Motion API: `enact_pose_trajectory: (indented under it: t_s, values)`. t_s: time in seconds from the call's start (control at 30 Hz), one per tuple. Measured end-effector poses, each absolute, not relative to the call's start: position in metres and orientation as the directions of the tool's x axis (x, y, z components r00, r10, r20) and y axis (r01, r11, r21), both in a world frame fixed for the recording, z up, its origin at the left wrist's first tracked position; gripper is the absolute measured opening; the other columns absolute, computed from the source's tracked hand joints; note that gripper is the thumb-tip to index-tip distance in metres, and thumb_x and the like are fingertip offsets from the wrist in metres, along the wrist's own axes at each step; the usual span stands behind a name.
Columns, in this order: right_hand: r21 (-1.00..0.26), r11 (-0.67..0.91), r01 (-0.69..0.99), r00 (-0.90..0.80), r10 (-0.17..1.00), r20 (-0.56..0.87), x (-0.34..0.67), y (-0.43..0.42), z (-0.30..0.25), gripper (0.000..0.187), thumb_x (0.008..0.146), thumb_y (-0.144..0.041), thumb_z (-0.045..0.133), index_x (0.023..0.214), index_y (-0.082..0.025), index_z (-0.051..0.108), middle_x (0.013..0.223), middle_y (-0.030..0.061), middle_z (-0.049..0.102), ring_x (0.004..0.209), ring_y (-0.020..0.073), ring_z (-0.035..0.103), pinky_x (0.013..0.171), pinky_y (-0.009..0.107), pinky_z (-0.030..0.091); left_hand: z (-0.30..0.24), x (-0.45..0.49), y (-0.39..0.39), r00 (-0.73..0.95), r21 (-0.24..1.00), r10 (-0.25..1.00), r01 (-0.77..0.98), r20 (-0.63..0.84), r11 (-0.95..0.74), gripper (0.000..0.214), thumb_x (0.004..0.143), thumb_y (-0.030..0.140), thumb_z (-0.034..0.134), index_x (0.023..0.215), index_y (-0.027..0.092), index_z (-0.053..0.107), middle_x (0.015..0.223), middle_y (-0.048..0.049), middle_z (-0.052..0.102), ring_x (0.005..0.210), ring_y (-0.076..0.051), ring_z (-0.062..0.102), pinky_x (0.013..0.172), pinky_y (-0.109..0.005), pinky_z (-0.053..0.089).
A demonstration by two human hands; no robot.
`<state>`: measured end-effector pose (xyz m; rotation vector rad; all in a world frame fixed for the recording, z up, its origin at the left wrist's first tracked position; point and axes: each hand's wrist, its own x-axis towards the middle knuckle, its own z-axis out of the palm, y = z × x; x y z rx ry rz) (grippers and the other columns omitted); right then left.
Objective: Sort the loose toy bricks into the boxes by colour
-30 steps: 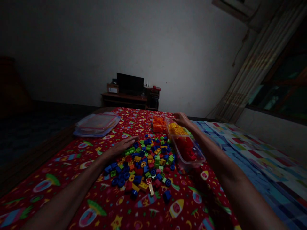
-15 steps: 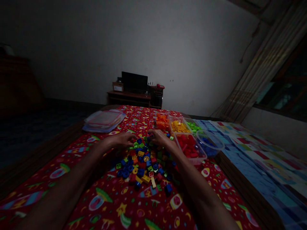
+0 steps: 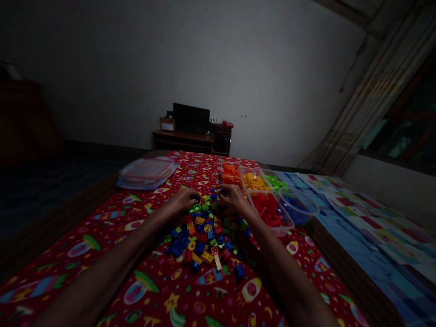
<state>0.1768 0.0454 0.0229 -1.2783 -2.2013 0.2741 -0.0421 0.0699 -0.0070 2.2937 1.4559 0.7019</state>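
A heap of small plastic bricks (image 3: pixel 204 234) in blue, green, yellow and red lies on a red patterned cloth (image 3: pixel 143 286). My left hand (image 3: pixel 182 202) rests at the heap's far left edge with its fingers curled into the bricks. My right hand (image 3: pixel 231 196) is at the heap's far right edge, fingers bent down among the pieces. What either hand grips is hidden in the dim light. To the right stand clear tubs of sorted bricks: orange (image 3: pixel 229 172), yellow (image 3: pixel 254 181), green (image 3: pixel 276 181), red (image 3: pixel 269 210) and blue (image 3: pixel 299 206).
Stacked clear lids (image 3: pixel 147 172) lie at the cloth's far left. A low desk with a dark monitor (image 3: pixel 190 119) stands against the wall. A blue checked mat (image 3: pixel 368 236) runs along the right, past a wooden edge. A curtain hangs at far right.
My right hand came back from the yellow tub to the heap. My left hand moved in and curled its fingers. Both hands now sit close together at the heap's far side.
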Motion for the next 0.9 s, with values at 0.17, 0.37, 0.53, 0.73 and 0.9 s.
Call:
enact_pose_trajectory:
  t_s: [0.17, 0.37, 0.53, 0.73, 0.9]
  values:
    - [-0.468, 0.56, 0.684, -0.412, 0.826, 0.385, 0.176, 0.041, 0.026, 0.032, 0.082, -0.014, 0.052, 0.11, -0.017, 0.068, 0.102, 0.0076, 0.071, 0.089, 0.0166, 0.065, 0.077, 0.023, 0.046, 0.003, -0.037, 0.07, 0.185, 0.788, 0.964, 0.555, 0.193, -0.265, 0.036, 0.057, 0.031, 0.062, 0.09, 0.017, 0.067, 0.076, -0.003, 0.072, 0.076, -0.025, 0.067, 0.067, -0.032, 0.052]
    - [-0.34, 0.654, 0.676, -0.561, 0.756, 0.338, 0.168, 0.026, 0.032, 0.032, 0.084, -0.022, 0.058, 0.115, -0.016, 0.064, 0.093, 0.0098, 0.072, 0.082, 0.0184, 0.065, 0.069, 0.023, 0.042, 0.014, -0.019, 0.059, 0.258, 0.893, 0.96, 0.398, 0.111, -0.211, 0.064, 0.057, 0.036, 0.066, 0.115, 0.014, 0.053, 0.06, 0.0036, 0.065, 0.059, -0.019, 0.064, 0.054, -0.027, 0.047]
    - [-0.217, 0.646, 0.732, -0.556, 0.75, 0.357, 0.175, 0.023, 0.04, 0.027, 0.09, -0.03, 0.051, 0.113, -0.022, 0.064, 0.093, 0.0073, 0.071, 0.081, 0.0167, 0.063, 0.068, 0.023, 0.039, 0.019, -0.019, 0.057, 0.286, 0.914, 0.956, 0.366, 0.067, -0.174, 0.071, 0.056, 0.051, 0.069, 0.117, 0.015, 0.054, 0.067, -0.0002, 0.07, 0.069, -0.023, 0.068, 0.063, -0.032, 0.052]
    - [-0.174, 0.351, 0.92, -0.254, 0.873, 0.416, 0.245, 0.036, 0.069, 0.024, 0.088, -0.028, 0.053, 0.106, -0.021, 0.067, 0.097, 0.0081, 0.07, 0.086, 0.0183, 0.062, 0.072, 0.025, 0.041, 0.023, -0.029, 0.06, 0.258, 0.882, 0.96, 0.422, 0.106, -0.211, 0.061, 0.057, 0.063, 0.065, 0.098, 0.018, 0.066, 0.079, -0.0053, 0.073, 0.079, -0.025, 0.068, 0.069, -0.033, 0.054]
    - [-0.226, -0.027, 0.974, 0.126, 0.891, 0.437, 0.33, 0.032, 0.079, 0.027, 0.085, -0.027, 0.055, 0.106, -0.018, 0.068, 0.104, 0.011, 0.069, 0.095, 0.0203, 0.061, 0.078, 0.026, 0.043, 0.021, -0.034, 0.064, 0.244, 0.867, 0.964, 0.453, 0.101, -0.206, 0.058, 0.054, 0.064, 0.064, 0.089, 0.018, 0.066, 0.077, -0.0047, 0.073, 0.076, -0.025, 0.068, 0.07, -0.033, 0.054]
